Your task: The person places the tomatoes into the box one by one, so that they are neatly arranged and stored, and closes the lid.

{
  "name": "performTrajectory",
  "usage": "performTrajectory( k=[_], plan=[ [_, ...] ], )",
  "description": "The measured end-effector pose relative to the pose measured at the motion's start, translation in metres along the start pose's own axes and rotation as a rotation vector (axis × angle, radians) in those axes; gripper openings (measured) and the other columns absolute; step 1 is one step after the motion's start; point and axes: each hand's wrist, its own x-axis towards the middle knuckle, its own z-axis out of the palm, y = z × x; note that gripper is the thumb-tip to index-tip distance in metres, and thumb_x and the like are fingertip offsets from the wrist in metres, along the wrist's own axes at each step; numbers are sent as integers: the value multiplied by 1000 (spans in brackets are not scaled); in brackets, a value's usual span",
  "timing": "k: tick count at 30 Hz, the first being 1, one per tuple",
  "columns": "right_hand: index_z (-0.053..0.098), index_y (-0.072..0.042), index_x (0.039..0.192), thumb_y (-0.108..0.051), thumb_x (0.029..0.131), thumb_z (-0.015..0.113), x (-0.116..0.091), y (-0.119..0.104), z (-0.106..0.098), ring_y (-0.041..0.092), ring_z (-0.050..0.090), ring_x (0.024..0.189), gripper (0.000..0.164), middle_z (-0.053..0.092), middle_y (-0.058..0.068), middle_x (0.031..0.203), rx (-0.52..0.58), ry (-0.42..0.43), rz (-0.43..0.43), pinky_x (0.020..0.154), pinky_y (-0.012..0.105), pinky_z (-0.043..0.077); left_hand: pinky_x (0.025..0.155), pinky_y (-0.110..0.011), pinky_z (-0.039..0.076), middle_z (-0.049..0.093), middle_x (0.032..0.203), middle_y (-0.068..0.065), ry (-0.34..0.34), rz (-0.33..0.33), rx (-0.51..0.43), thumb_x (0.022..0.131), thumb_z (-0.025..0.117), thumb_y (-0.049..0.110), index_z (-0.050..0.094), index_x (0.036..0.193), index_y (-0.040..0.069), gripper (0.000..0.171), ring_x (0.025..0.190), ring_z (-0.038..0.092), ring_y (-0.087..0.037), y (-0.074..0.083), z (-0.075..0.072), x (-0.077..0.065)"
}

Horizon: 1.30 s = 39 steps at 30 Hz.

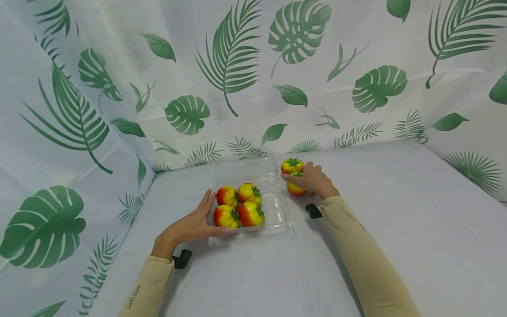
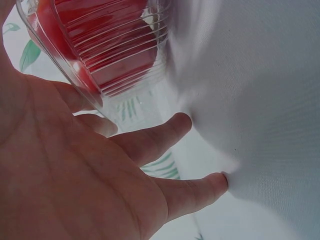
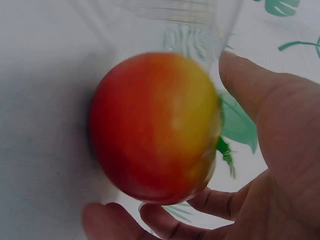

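Note:
A clear plastic clamshell box (image 1: 277, 209) lies with its lid (image 1: 246, 168) folded back. Several red-and-yellow tomato-like fruits (image 1: 250, 213) with green leafy tops fill its left side. My left hand (image 1: 190, 226) rests along the box's left front corner, thumb at the front wall. Its straight fingers (image 2: 155, 142) reach the tabletop in the left wrist view. Right of the box, my right hand (image 1: 317, 181) spreads around a nearer loose fruit (image 3: 155, 127), thumb standing off it, fingertips at its lower edge. Another loose fruit (image 1: 292, 165) sits just behind that one.
A white cloth covers the table (image 1: 396, 229). Behind it and along the sides hangs a white curtain (image 1: 253, 127) printed with green leaves. Black wrist devices (image 1: 182, 259) show beneath both forearms, which wear beige sleeves (image 1: 364, 255).

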Motion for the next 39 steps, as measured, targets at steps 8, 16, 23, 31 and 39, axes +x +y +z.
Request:
performTrajectory(
  k=[8,16,23,31,39],
  plan=[
    [24,15,157,-59,100,66,0,1,0,39,61,100,102,53,32,132,16,-10,-24,81,43,58,126,-63,19,-18,178,-9,-5,0,-2,87,79,67,-1,173,11,130,163,6,-40,0,0,-1],
    [25,11,156,-47,100,70,-6,0,-9,34,63,90,93,57,26,125,60,-70,-70,77,39,58,125,-63,20,-18,178,-8,-3,-2,6,87,78,68,-2,173,12,130,163,8,-40,-1,1,-1],
    [42,5,131,-42,99,73,-8,6,-17,31,62,90,65,58,21,116,112,-58,-138,71,34,59,126,-63,20,-17,178,-8,-3,-6,5,88,79,67,-1,173,11,130,163,8,-40,1,1,-1],
    [40,4,139,-40,100,73,-13,2,-27,34,64,93,68,57,25,126,139,-61,-148,80,36,62,126,-63,19,-17,178,-9,-5,-6,9,88,79,67,-1,173,11,130,163,6,-40,1,1,0],
    [40,5,139,-38,101,73,-15,-1,-30,34,68,86,66,59,25,122,167,-59,-192,85,43,61,125,-64,19,-17,178,-9,-2,3,10,88,78,68,-1,173,11,130,163,7,-41,0,0,0]
  ],
)
